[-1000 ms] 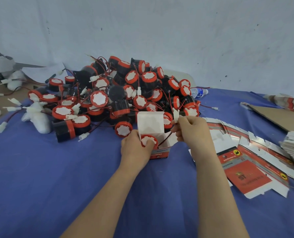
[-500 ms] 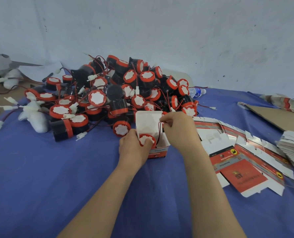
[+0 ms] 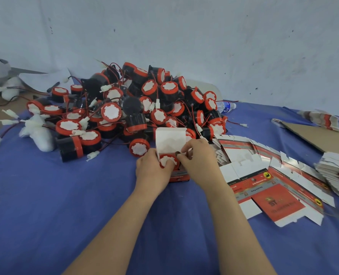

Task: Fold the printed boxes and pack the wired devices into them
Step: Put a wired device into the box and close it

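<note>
An open printed box [image 3: 170,139] stands on the blue cloth with its white lid flap upright. A red-rimmed black device [image 3: 167,160] sits inside it, white face towards me. My left hand [image 3: 151,168] grips the box's left side, thumb by the device. My right hand [image 3: 199,158] is at the box's right side, its fingertips curled into the opening beside the device, where the wire went in. A big heap of wired devices [image 3: 125,110] lies just behind. Flat printed box blanks [image 3: 271,185] are spread to the right.
A stack of flat blanks [image 3: 337,171] sits at the right edge, a cardboard sheet [image 3: 315,135] behind it. A water bottle [image 3: 225,106] lies by the heap's right side. White connectors and wadding [image 3: 37,132] lie at the left. A wall rises behind the heap.
My right hand came down from holding the white connector above the box and pushed the wire into the box's opening. My left hand stayed on the box.
</note>
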A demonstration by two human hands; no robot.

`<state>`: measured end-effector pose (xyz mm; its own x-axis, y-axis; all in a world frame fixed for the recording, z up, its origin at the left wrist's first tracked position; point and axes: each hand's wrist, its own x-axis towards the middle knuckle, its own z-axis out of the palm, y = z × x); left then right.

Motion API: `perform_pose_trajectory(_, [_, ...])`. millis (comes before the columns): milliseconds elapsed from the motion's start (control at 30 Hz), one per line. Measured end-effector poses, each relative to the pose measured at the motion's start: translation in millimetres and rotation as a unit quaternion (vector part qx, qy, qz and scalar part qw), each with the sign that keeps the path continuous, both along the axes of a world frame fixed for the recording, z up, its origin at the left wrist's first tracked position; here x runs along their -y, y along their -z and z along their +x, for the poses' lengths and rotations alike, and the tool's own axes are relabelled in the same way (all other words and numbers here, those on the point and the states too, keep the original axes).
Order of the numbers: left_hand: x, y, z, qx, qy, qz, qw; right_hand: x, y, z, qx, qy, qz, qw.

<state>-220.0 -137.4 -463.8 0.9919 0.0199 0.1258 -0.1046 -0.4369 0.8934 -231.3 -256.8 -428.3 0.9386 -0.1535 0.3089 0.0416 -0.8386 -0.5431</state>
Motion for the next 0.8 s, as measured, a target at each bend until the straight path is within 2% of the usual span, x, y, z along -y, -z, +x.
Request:
perform_pose_trajectory(400, [0.7, 1.3, 1.1, 0.001, -0.006, -0.002, 1.0, 2.8, 3.1, -1.6, 0.009, 0.027, -0.044, 0.999])
perform_pose_trajectory(500, [0.3, 1.6, 1.0, 0.003, -0.006, -0.004, 1.0, 4.3, 3.5, -3.6, 0.009, 0.022, -0.022, 0.999])
perform_pose_trajectory(800, [0.9, 1.8, 1.1, 0.002, 0.002, 0.0, 1.0, 0.8, -1.8, 2.4, -0.051, 0.029, -0.013, 0.998])
